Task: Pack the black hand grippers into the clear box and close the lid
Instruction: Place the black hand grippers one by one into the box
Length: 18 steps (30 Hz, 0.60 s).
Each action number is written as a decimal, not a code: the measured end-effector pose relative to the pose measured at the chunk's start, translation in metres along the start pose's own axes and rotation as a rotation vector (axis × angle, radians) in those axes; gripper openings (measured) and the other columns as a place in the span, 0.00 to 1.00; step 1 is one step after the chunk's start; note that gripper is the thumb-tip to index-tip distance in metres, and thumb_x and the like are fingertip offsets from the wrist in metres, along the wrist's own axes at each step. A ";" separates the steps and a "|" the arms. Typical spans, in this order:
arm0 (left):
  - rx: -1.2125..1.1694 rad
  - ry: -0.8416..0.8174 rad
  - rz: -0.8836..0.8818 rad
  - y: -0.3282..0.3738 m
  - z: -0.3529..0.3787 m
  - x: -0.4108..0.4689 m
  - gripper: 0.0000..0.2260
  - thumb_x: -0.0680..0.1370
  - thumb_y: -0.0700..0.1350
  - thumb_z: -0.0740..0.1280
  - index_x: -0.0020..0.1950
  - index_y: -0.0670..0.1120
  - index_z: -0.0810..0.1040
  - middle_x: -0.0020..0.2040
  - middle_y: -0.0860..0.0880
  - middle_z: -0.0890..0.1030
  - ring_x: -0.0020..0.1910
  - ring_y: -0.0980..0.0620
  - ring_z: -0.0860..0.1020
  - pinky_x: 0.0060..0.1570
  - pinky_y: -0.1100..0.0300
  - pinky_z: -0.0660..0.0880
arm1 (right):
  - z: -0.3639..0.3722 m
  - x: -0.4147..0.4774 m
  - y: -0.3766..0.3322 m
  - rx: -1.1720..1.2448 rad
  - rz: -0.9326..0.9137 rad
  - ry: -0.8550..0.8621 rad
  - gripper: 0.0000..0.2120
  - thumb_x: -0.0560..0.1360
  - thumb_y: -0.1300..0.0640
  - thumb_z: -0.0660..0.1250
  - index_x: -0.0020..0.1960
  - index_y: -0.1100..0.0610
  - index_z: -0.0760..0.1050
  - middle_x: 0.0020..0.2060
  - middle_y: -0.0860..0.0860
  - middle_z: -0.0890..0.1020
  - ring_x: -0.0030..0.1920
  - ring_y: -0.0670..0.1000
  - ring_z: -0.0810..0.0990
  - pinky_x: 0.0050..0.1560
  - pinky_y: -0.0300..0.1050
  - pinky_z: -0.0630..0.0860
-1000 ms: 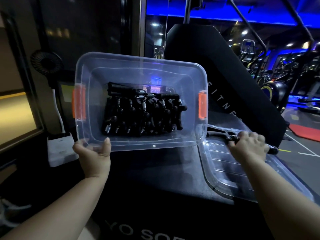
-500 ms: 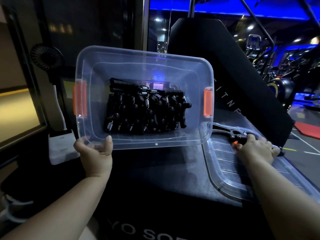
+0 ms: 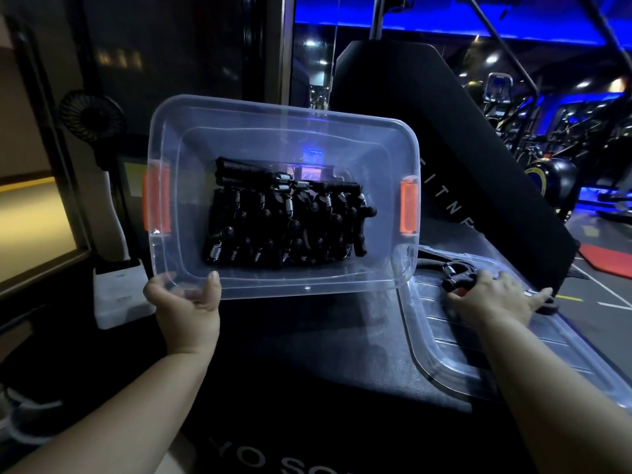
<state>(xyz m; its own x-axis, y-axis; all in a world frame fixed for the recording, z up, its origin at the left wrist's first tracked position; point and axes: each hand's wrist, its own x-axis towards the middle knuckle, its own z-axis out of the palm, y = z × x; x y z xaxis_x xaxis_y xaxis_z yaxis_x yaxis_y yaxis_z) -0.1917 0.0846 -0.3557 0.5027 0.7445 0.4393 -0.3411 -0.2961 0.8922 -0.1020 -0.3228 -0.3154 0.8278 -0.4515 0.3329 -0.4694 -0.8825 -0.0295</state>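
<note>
Flatter than a second ago, right hand spread over loose gripper on lid; left hand pinching near rim of tilted clear box holding stacked grippers.

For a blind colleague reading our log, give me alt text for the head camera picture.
A person's left hand grips the near rim of a tilted clear box packed with black hand grippers; the right hand rests on one loose gripper lying on the clear lid beside it.
</note>
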 end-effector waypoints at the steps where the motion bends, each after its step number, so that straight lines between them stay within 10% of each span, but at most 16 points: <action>1: -0.002 0.002 -0.001 0.000 0.000 0.000 0.28 0.74 0.46 0.70 0.65 0.37 0.60 0.35 0.54 0.71 0.33 0.59 0.71 0.41 0.58 0.68 | -0.001 -0.001 -0.001 0.004 -0.009 -0.014 0.41 0.62 0.23 0.59 0.65 0.49 0.70 0.65 0.56 0.73 0.68 0.56 0.68 0.69 0.72 0.48; 18: 0.036 0.031 0.037 0.002 0.001 -0.001 0.25 0.74 0.45 0.71 0.63 0.39 0.62 0.36 0.57 0.68 0.33 0.62 0.69 0.35 0.67 0.65 | -0.005 0.000 -0.007 -0.090 0.003 -0.064 0.58 0.56 0.15 0.46 0.69 0.55 0.69 0.67 0.56 0.71 0.68 0.57 0.68 0.68 0.69 0.54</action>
<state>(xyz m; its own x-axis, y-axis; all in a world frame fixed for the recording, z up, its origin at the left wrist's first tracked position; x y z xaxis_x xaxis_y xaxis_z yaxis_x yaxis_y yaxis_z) -0.1925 0.0826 -0.3542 0.4651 0.7507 0.4691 -0.3303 -0.3445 0.8788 -0.1005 -0.3159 -0.3101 0.8433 -0.4639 0.2715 -0.4948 -0.8673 0.0551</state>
